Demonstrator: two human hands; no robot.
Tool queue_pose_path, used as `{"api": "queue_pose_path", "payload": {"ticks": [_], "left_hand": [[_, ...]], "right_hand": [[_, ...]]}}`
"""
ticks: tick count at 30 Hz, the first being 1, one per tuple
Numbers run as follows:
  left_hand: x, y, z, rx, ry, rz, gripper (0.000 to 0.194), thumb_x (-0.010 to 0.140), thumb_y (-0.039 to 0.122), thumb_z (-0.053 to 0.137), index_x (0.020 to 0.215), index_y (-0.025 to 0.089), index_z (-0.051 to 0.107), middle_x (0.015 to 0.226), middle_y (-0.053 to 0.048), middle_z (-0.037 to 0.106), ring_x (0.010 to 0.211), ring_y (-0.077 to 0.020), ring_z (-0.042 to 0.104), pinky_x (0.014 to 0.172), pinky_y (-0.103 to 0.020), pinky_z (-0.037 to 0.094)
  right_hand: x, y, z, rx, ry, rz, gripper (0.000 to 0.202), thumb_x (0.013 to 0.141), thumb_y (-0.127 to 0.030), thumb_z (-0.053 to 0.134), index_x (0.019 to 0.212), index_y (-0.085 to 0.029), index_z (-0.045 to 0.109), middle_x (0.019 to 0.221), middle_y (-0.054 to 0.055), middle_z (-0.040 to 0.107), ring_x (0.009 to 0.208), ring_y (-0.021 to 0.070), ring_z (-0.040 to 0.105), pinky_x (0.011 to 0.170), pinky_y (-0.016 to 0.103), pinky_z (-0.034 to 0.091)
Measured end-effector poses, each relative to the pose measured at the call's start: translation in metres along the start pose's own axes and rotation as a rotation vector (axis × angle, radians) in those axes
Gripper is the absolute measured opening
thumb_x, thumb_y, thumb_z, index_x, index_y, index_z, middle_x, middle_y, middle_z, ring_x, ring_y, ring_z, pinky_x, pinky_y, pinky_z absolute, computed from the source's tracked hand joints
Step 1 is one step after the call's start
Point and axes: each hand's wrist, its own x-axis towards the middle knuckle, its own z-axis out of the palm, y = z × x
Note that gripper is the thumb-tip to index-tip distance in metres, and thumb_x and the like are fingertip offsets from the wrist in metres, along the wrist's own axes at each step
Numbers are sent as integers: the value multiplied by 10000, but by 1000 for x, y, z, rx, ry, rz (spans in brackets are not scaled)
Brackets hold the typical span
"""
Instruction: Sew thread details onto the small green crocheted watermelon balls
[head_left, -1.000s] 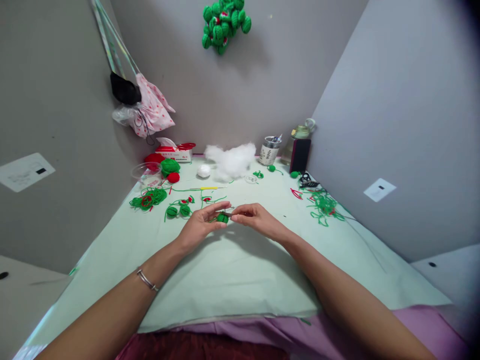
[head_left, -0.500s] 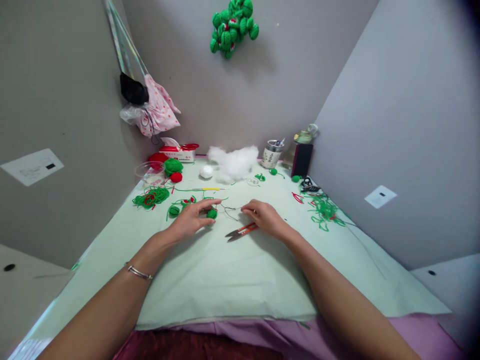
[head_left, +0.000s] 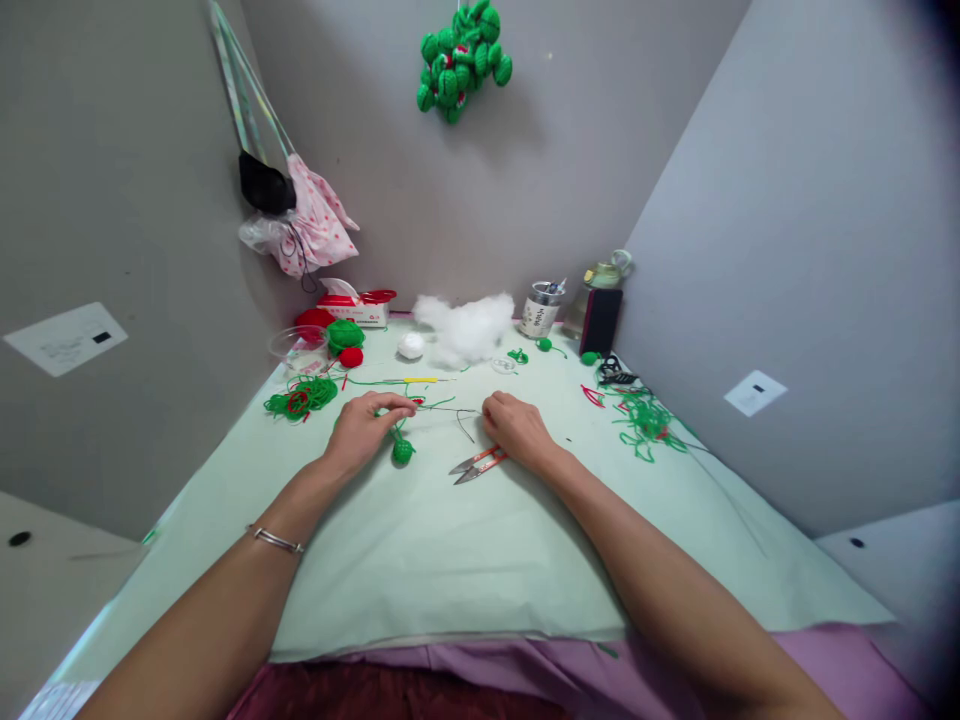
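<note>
My left hand (head_left: pixel 361 430) is closed in a pinch on a green crocheted piece, mostly hidden by the fingers. Its green crocheted ball (head_left: pixel 403 452) dangles just under the fingertips, and a bit of red and white shows beside them. From there a thin dark thread (head_left: pixel 450 410) runs across to my right hand (head_left: pixel 519 430), which is closed on it. A slack loop of the thread droops between the hands. Whether a needle is in the right fingers cannot be made out. Orange-handled thread snips (head_left: pixel 476 466) lie just below the right hand, blades pointing left.
Behind the hands are a yellow-handled crochet hook (head_left: pixel 421 380), white stuffing (head_left: pixel 469 328) and a white ball (head_left: pixel 410 346). Green yarn (head_left: pixel 301 398) lies at left, yarn scraps (head_left: pixel 649 420) at right. A pen tin (head_left: pixel 541 310) and a phone (head_left: pixel 601 321) stand at the back right.
My left hand has gone from spread around the green ball to pinching the piece, and the ball sits lower. The right hand has closed more, and the thread between them is straighter.
</note>
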Motion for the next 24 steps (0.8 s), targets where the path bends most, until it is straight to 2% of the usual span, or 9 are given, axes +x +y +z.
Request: {"api": "queue_pose_path", "payload": {"ticks": [4, 7, 10, 13, 16, 21, 24], "left_hand": [[3, -2, -3, -150, -24, -29, 347, 751, 374, 673, 1045, 193, 714, 815, -48, 755, 813, -222, 670, 783, -328, 480], [3, -4, -4, -155, -33, -54, 338, 722, 380, 696, 999, 191, 729, 807, -53, 750, 770, -221, 660, 739, -325, 481], [3, -5, -5, -95, -24, -52, 273, 711, 396, 699, 900, 207, 756, 808, -46, 744, 751, -216, 646, 703, -314, 477], [4, -4, -7, -70, -29, -41, 218, 735, 404, 673, 801, 210, 749, 796, -35, 734, 769, -205, 640, 706, -292, 469], [5, -2, -8, -124, -41, -35, 226, 761, 410, 652, 784, 196, 717, 743, -26, 696, 733, -188, 618, 679, -283, 457], [3, 2, -6, -111, -77, -7, 260, 777, 452, 648, 789, 200, 712, 740, -20, 627, 625, -156, 524, 595, -291, 396], [2, 3, -4, -51, -124, 12, 280, 781, 475, 642, 799, 209, 727, 830, -37, 645, 639, -159, 524, 600, -300, 391]], "right_hand": [[-1, 7, -7, 217, -1, 38, 218, 856, -181, 456, 1000, -190, 619, 794, 5, 657, 679, 127, 560, 646, 238, 406], [-1, 13, -12, 693, -15, 98, 229, 826, -230, 500, 980, -154, 651, 728, 2, 632, 627, 117, 541, 632, 242, 443], [-3, 15, -21, 1161, -28, 180, 221, 770, -270, 626, 923, -131, 703, 800, 36, 650, 696, 120, 568, 707, 264, 477], [-5, 14, -30, 1425, -65, 213, 305, 712, -254, 730, 996, -144, 728, 946, 67, 676, 851, 143, 615, 829, 286, 491], [-6, 12, -34, 1503, -36, 200, 367, 662, -249, 801, 1015, -166, 737, 974, 59, 676, 854, 136, 611, 836, 290, 495], [-4, 14, -30, 1454, 120, 192, 246, 715, -330, 789, 891, -162, 746, 794, 17, 629, 658, 74, 514, 628, 223, 444], [-4, 14, -32, 1443, 164, 165, 224, 752, -360, 762, 877, -181, 716, 924, 38, 657, 716, 82, 522, 565, 197, 409]]}}
